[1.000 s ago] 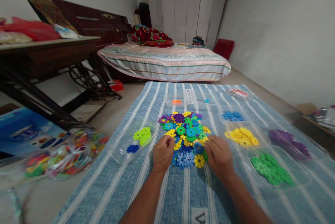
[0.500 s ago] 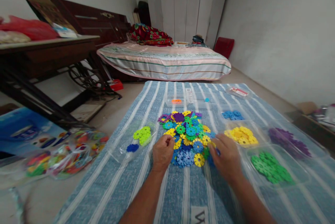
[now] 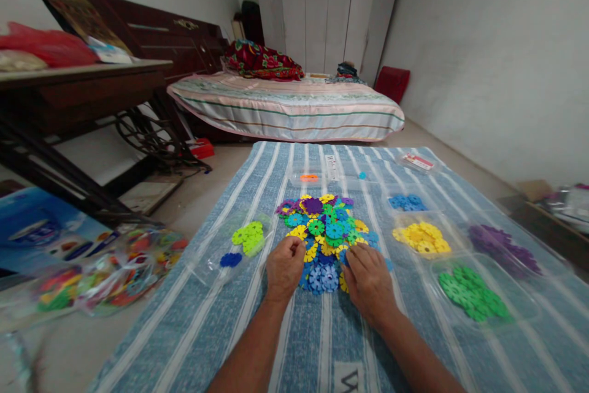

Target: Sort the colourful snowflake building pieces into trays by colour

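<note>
A heap of mixed coloured snowflake discs [image 3: 324, 227] lies in the middle of a blue striped cloth [image 3: 322, 331]. My left hand [image 3: 284, 269] rests at the heap's near left edge, fingers curled in a loose fist; what it holds, if anything, is hidden. My right hand [image 3: 367, 282] lies on the heap's near right edge, fingers bent down onto the discs, covering a yellow disc. Sorted groups lie around: lime green discs [image 3: 248, 238] and a dark blue disc [image 3: 230, 259] at left, blue discs [image 3: 405, 202], yellow discs [image 3: 421, 238], purple discs [image 3: 501, 251] and green discs [image 3: 472, 298] at right.
A clear bag of mixed toy pieces [image 3: 115, 270] and a blue box [image 3: 32, 233] lie on the floor at left. A dark wooden table [image 3: 78, 92] stands beyond them. A bed [image 3: 285, 108] sits behind the cloth. An orange disc [image 3: 309, 178] lies at the far side.
My right hand swung out to the right edge of the heap, then came back left onto its near edge. My left hand stayed where it was.
</note>
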Tool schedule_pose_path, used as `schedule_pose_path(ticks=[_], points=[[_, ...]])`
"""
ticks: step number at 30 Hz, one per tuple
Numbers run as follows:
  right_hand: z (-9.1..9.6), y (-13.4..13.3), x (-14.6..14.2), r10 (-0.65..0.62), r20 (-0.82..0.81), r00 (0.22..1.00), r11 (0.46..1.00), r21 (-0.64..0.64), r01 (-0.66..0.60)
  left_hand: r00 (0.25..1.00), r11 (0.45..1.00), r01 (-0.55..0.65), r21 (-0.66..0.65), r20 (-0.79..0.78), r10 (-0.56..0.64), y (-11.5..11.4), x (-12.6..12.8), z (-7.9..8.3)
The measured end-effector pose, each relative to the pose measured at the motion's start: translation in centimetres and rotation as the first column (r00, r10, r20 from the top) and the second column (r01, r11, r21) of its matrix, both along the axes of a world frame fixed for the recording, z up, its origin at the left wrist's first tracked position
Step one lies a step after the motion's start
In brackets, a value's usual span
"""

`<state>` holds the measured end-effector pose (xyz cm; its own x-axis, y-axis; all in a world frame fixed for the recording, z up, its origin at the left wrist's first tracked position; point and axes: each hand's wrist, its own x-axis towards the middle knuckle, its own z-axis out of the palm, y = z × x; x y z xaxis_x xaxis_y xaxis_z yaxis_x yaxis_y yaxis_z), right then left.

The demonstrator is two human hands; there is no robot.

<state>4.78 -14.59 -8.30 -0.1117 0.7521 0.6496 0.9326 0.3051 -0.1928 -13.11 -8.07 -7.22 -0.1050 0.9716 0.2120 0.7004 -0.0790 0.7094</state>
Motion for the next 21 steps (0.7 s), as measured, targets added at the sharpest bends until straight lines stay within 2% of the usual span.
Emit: schedule_pose_path(ticks=[7,11,16,19,21], points=[[0.5,-0.3,0.2,0.062,-0.071,0.996,0.997,0.04,-0.059,1.0,1.0,-0.002,-0.002,0.013,0.002,-0.1,0.1,0.2],[1.1,-0.4,0.6,0.076,-0.169,0.983,0.997,0.039,-0.071,1.0,1.0,-0.006,0.012,0.022,0.006,0.0,0.0,-0.1],[2.8,1.7,2.9,0.037,-0.16,0.986,0.999,0.03,-0.033,1.0,1.0,-0.004,0.01,0.01,0.004,-0.1,0.0,0.0],[5.5,4.7,6.3,-0.066,-0.106,0.992,0.996,0.053,0.072,1.0,1.0,0.0,0.006,0.005,0.0,-0.2,0.1,0.3],[7.5,6.7,8.8,-0.284,-0.027,0.959,0.953,0.103,0.285,1.0,1.0,-0.001,0.007,0.003,0.001,-0.2,0.1,0.5]])
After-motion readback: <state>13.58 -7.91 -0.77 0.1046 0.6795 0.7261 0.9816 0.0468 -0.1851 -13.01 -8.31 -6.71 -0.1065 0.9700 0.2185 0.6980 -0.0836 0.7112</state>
